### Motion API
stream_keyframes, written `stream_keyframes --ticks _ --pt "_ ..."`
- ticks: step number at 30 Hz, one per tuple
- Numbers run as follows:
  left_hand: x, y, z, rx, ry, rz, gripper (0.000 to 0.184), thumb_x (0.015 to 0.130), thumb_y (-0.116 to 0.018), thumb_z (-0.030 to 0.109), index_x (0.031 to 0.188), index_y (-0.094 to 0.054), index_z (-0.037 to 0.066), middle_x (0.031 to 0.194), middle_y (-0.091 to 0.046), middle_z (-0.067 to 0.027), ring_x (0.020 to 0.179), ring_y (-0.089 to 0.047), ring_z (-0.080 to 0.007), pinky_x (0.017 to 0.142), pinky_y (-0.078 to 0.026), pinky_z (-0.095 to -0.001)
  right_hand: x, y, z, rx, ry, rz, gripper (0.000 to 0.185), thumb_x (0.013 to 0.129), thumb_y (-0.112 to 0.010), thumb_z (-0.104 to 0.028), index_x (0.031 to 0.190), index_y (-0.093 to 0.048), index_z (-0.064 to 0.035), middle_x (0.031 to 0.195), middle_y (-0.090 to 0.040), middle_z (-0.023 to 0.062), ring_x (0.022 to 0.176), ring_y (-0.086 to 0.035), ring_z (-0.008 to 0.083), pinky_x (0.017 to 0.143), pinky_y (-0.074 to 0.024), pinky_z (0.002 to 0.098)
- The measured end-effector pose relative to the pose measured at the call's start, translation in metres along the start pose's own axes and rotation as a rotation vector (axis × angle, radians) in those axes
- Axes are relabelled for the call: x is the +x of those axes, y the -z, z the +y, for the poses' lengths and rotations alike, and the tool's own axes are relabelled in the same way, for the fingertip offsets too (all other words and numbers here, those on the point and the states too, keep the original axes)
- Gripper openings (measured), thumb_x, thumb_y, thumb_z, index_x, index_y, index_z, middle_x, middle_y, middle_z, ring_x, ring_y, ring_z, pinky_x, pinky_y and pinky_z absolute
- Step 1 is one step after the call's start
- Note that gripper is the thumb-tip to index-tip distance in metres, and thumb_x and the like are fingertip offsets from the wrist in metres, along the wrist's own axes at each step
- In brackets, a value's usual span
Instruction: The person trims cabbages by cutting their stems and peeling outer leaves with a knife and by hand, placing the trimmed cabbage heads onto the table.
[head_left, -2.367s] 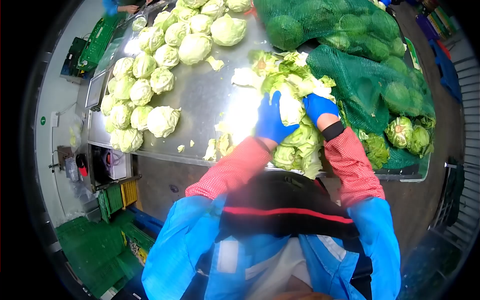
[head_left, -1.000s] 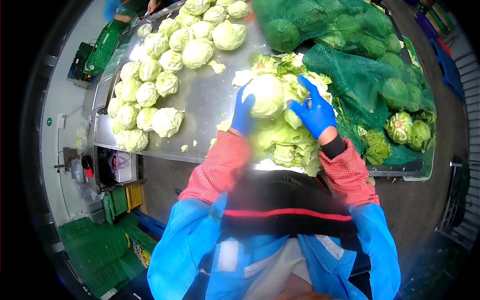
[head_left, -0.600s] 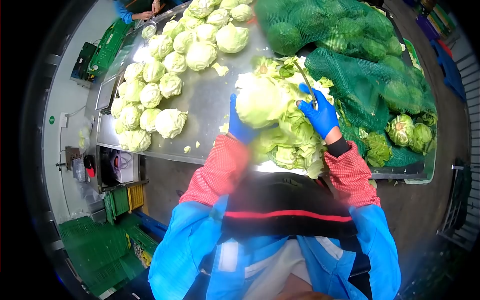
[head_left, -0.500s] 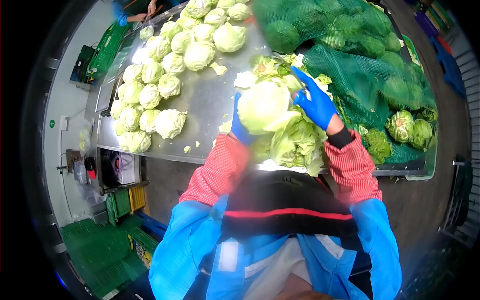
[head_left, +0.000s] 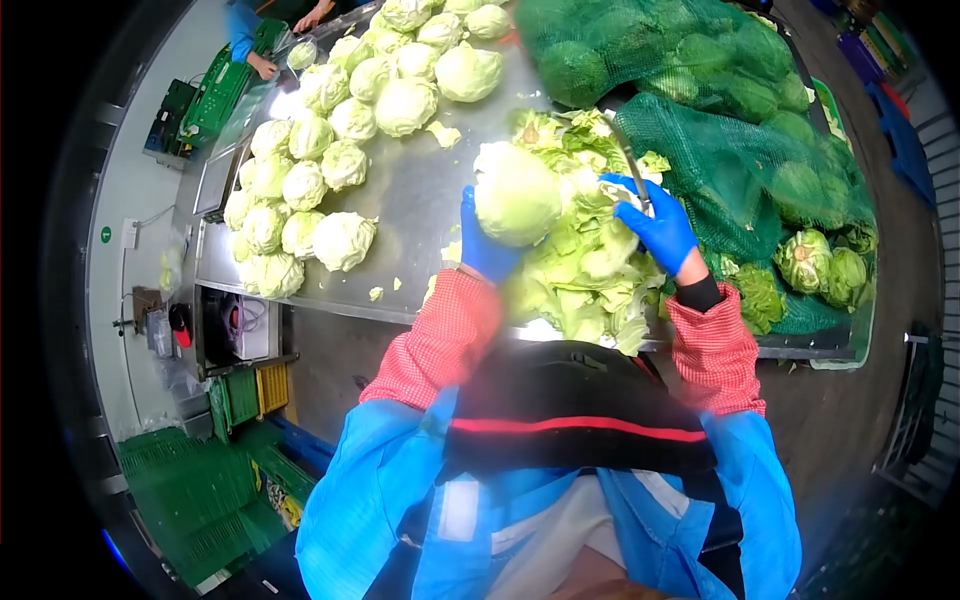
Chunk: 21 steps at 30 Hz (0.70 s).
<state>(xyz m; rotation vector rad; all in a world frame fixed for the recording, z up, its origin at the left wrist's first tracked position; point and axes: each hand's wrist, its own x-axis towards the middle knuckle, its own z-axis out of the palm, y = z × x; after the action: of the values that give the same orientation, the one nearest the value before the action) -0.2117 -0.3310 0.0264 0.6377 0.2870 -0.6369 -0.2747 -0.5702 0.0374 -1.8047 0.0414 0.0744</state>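
With left hand (head_left: 487,242) holding a cabbage head (head_left: 518,195) in cupped fingers and right hand (head_left: 662,228) gripping a knife (head_left: 631,160), I judge bare heads (head_left: 343,240) left of these fingers finished, netted heads (head_left: 797,186) rightward outstanding.

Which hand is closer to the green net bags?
Right. The right hand is just left of the net bags; the left hand is farther left, holding a cabbage.

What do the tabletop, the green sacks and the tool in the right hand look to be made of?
Tabletop: probably stainless steel, smooth and grey with bright reflections. Green sacks: likely plastic netting, matte, round heads showing through the mesh. Tool: perhaps metal, thin, curved and greyish; blur leaves its finish unclear.
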Motion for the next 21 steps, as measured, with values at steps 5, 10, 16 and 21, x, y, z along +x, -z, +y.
stream_keyframes --ticks 5,10,16,21 --pt "0.010 0.013 -0.012 0.145 -0.012 -0.164 0.073 0.089 -0.037 0.062 0.142 -0.035 0.013 0.143 -0.040 -0.0117 0.129 -0.040 -0.0312 0.106 -0.032 -0.0494 0.006 -0.025 -0.037 -0.572 0.060 0.224 0.088 0.070 -0.073 -0.052 0.142 -0.036 -0.0193 0.117 -0.060 0.0160 0.093 -0.062 0.0287 0.083 -0.0492 0.0372" --pt "0.013 0.022 -0.017 0.311 -0.051 -0.173 0.081 0.084 -0.043 0.066 0.140 -0.037 0.007 0.138 -0.044 -0.0141 0.124 -0.045 -0.0301 0.102 -0.038 -0.0472 0.028 -0.032 -0.023 -0.114 0.183 0.086 0.042 0.080 -0.071 -0.030 0.114 -0.060 -0.0092 0.087 -0.062 0.0038 0.081 -0.058 0.0158 0.074 -0.0481 0.0284" --pt "0.019 0.027 -0.010 0.361 -0.116 -0.210 0.077 0.083 -0.056 0.056 0.136 -0.039 0.003 0.131 -0.050 -0.0155 0.114 -0.054 -0.0292 0.096 -0.045 -0.0426 0.014 -0.039 -0.012 0.406 0.022 -0.005 0.028 0.083 -0.069 -0.019 0.105 -0.059 -0.0046 0.090 -0.058 0.0017 0.084 -0.056 0.0117 0.075 -0.0468 0.0252" --pt "0.017 0.027 -0.016 0.372 -0.150 -0.273 0.067 0.077 -0.069 0.041 0.130 -0.044 0.008 0.121 -0.054 -0.0128 0.108 -0.056 -0.0287 0.091 -0.048 -0.0456 0.030 -0.029 -0.009 -0.045 0.150 -0.012 0.056 0.077 -0.074 -0.035 0.122 -0.056 -0.0076 0.105 -0.060 0.0059 0.094 -0.056 0.0158 0.084 -0.0455 0.0294"
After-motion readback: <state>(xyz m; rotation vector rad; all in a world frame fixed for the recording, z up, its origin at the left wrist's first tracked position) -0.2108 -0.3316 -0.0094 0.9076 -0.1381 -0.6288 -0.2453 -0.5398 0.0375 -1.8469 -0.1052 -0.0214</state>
